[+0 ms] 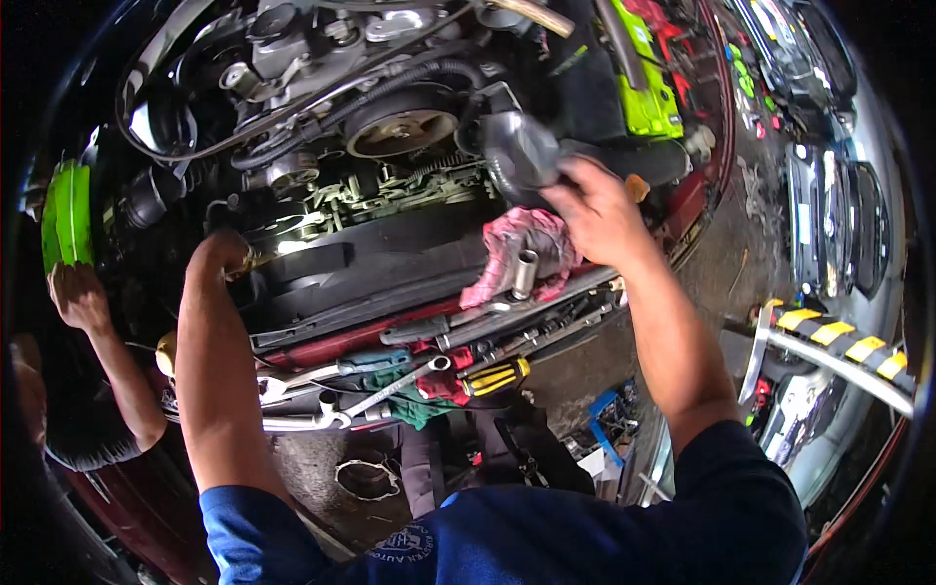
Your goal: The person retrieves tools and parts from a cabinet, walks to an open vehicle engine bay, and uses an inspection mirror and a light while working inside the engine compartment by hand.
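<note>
My left hand [230,255] reaches down into the engine bay behind the dark front panel [380,255]. Its fingers are mostly hidden, and a bright patch of light falls beside it. My right hand [597,210] is raised at the right of the engine, its fingers closed on the edge of a rounded grey shiny part [522,151], smeared by motion. Just below that hand, a crumpled pink rag [502,244] lies on the front edge with a metal socket [525,275] standing against it. A ribbed pulley wheel [402,134] sits in the middle of the engine.
Wrenches [390,392], a yellow-handled screwdriver [497,377] and a green cloth [421,402] lie along the red front edge. At the far left, another person's hand [80,295] touches a bright green cover [68,219]. A yellow-and-black striped step [843,336] stands at the right.
</note>
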`<state>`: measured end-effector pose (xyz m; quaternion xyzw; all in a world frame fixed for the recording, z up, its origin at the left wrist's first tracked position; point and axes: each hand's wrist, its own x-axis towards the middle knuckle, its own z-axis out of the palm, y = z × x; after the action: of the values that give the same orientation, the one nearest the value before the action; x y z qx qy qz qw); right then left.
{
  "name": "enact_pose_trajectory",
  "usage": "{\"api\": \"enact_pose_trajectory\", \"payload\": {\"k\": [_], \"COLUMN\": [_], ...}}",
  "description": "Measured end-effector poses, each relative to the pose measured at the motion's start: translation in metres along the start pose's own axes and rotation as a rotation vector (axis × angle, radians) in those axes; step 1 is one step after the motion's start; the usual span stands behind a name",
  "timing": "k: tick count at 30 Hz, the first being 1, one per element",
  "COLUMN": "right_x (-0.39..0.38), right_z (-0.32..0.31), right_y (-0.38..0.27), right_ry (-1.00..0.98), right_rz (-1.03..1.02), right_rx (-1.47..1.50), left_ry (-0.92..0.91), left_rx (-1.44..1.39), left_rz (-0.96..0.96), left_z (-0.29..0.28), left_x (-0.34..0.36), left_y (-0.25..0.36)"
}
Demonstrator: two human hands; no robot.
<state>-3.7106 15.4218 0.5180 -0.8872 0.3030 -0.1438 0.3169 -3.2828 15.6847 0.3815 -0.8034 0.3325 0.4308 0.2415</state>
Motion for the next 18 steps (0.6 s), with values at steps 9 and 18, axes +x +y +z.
{"api": "enact_pose_trajectory", "payload": {"k": [9, 18], "right_x": [-0.102, -0.087], "right_z": [-0.066, -0.065], "right_y": [0.177, 0.246], "right_ry": [0.745, 0.568], "right_rz": [0.457, 0.598], "right_rx": [-0.132, -0.704], "left_ry": [0.563, 0.846], "left_rx": [0.071, -0.058], "left_rz": [0.085, 0.972], "left_z": [-0.017, 0.079], "left_x": [-0.048, -0.218], "left_y": [0.034, 0.264]}}
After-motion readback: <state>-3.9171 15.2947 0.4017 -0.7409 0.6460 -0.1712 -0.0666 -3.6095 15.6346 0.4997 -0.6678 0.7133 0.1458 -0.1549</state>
